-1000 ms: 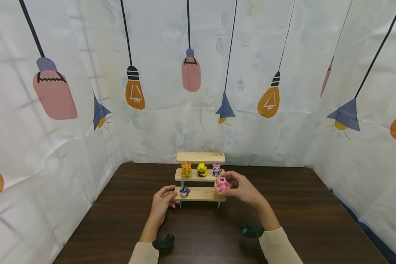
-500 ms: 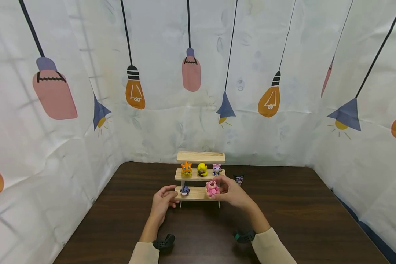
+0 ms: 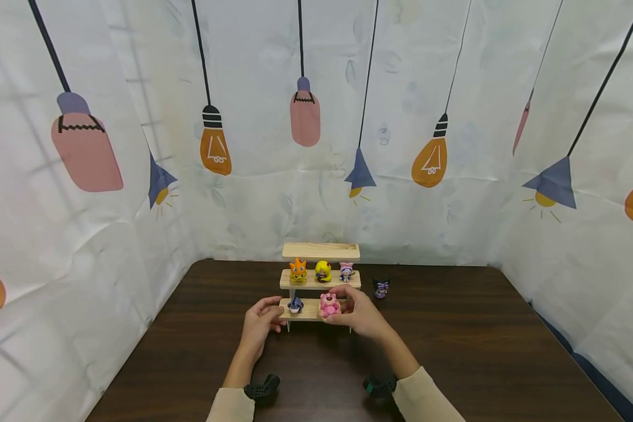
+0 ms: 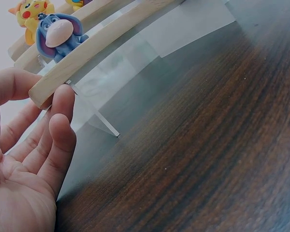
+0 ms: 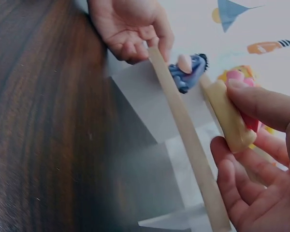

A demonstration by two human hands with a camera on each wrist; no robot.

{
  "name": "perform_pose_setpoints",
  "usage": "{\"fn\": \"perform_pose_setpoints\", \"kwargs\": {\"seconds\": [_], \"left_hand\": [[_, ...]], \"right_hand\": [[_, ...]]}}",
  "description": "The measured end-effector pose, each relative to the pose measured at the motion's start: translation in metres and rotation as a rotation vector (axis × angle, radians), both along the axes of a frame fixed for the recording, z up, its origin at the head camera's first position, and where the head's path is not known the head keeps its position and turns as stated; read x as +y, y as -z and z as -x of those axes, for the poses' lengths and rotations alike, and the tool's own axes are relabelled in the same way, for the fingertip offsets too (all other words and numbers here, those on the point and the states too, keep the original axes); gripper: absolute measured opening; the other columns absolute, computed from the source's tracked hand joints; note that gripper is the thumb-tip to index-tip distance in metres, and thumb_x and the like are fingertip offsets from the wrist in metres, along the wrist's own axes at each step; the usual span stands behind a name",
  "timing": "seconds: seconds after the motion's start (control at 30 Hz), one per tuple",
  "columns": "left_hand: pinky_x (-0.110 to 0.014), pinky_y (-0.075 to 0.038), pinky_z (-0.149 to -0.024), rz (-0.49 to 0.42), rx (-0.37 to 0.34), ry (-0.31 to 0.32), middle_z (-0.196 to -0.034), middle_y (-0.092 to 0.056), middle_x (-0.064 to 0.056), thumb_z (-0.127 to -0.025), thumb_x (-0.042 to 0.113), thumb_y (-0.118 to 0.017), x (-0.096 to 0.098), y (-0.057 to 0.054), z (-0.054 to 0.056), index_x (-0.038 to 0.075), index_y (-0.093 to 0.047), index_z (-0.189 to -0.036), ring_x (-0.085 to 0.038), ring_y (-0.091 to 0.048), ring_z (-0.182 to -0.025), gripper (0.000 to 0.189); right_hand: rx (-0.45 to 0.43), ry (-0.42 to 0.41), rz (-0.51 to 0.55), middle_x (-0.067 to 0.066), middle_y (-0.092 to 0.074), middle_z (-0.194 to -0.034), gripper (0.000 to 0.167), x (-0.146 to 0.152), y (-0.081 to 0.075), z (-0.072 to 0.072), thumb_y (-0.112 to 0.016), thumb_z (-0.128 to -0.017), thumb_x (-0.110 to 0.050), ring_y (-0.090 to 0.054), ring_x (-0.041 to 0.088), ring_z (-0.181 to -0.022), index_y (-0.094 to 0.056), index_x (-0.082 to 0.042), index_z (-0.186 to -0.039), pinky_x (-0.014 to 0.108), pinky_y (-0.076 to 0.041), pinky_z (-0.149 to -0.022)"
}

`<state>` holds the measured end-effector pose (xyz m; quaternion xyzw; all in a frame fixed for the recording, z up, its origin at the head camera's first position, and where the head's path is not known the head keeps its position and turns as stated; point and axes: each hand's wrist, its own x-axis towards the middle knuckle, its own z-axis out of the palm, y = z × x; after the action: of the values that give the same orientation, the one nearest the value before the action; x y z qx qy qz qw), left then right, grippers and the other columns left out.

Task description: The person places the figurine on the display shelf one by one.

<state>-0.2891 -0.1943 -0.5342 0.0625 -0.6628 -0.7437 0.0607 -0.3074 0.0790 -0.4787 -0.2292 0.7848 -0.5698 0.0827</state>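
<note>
My right hand (image 3: 361, 313) pinches a pink bear figurine (image 3: 329, 305) between thumb and fingers at the lowest step of a tiered wooden display stand (image 3: 308, 312). In the right wrist view the figurine's pale yellow base (image 5: 227, 116) appears apart from the board; its front is mostly hidden by the thumb. My left hand (image 3: 258, 328) grips the left end of that lowest board (image 4: 43, 92), thumb and fingers around it. Close by on the same board sits a blue donkey figurine (image 4: 63, 36).
The middle step carries an orange-and-yellow figurine (image 3: 298, 271), a yellow-haired one (image 3: 323, 271) and a pink-and-white one (image 3: 346, 271). The top board (image 3: 320, 252) rises behind them. A dark figurine (image 3: 381, 289) stands on the brown table (image 3: 453, 328) right of the stand. Patterned cloth (image 3: 264, 205) surrounds the table.
My right hand has carried the pink bear figurine leftward and slightly down, toward the middle of the lowest board, uncovering the dark figurine on the table. My left hand has stayed in place.
</note>
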Motion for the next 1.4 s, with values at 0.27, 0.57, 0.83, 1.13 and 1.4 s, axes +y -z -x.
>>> {"fn": "perform_pose_setpoints", "kwargs": {"seconds": [0.27, 0.57, 0.83, 1.13, 1.4], "left_hand": [[-0.024, -0.052, -0.054, -0.003, -0.001, -0.002, -0.086, -0.074, -0.001, -0.095, 0.006, -0.066, 0.000, 0.000, 0.000, -0.004, -0.061, -0.130, -0.014, -0.070, -0.064, 0.037], [-0.024, -0.053, -0.054, -0.003, 0.002, 0.000, -0.086, -0.074, 0.000, -0.095, 0.005, -0.066, -0.001, 0.001, 0.000, -0.003, -0.062, -0.129, -0.014, -0.070, -0.064, 0.035], [-0.024, -0.052, -0.054, -0.002, 0.004, -0.003, -0.086, -0.074, -0.001, -0.095, 0.005, -0.066, 0.000, 0.001, 0.000, -0.004, -0.061, -0.129, -0.014, -0.070, -0.064, 0.036], [-0.024, -0.052, -0.054, 0.000, -0.006, -0.004, -0.086, -0.074, -0.001, -0.095, 0.006, -0.066, 0.000, 0.000, 0.000, -0.003, -0.061, -0.130, -0.014, -0.069, -0.064, 0.036], [-0.024, -0.053, -0.054, 0.000, 0.003, 0.000, -0.086, -0.074, -0.001, -0.096, 0.005, -0.066, 0.001, -0.001, -0.001, -0.003, -0.061, -0.130, -0.013, -0.069, -0.064, 0.036]], "right_hand": [[0.091, 0.062, -0.022, 0.011, -0.064, -0.128, 0.056, -0.009, 0.008, -0.001, -0.087, -0.082, -0.017, -0.063, 0.019, -0.095, -0.062, -0.010, -0.132, 0.024, -0.055, -0.080], [0.111, 0.104, -0.052, 0.010, -0.067, -0.126, 0.054, -0.016, 0.007, -0.003, -0.087, -0.082, -0.017, -0.062, 0.019, -0.094, -0.063, -0.011, -0.131, 0.024, -0.053, -0.080], [0.138, 0.152, -0.110, 0.009, -0.068, -0.126, 0.054, -0.021, 0.008, -0.004, -0.087, -0.082, -0.019, -0.064, 0.020, -0.097, -0.065, -0.013, -0.131, 0.036, -0.057, -0.085], [0.145, 0.180, -0.156, 0.010, -0.069, -0.124, 0.057, -0.025, 0.008, -0.004, -0.087, -0.082, -0.023, -0.064, 0.020, -0.097, -0.065, -0.011, -0.133, 0.034, -0.055, -0.084], [0.143, 0.201, -0.161, 0.013, -0.071, -0.120, 0.059, -0.027, 0.008, -0.005, -0.088, -0.081, -0.022, -0.064, 0.024, -0.098, -0.064, -0.006, -0.133, 0.038, -0.055, -0.086]]}}
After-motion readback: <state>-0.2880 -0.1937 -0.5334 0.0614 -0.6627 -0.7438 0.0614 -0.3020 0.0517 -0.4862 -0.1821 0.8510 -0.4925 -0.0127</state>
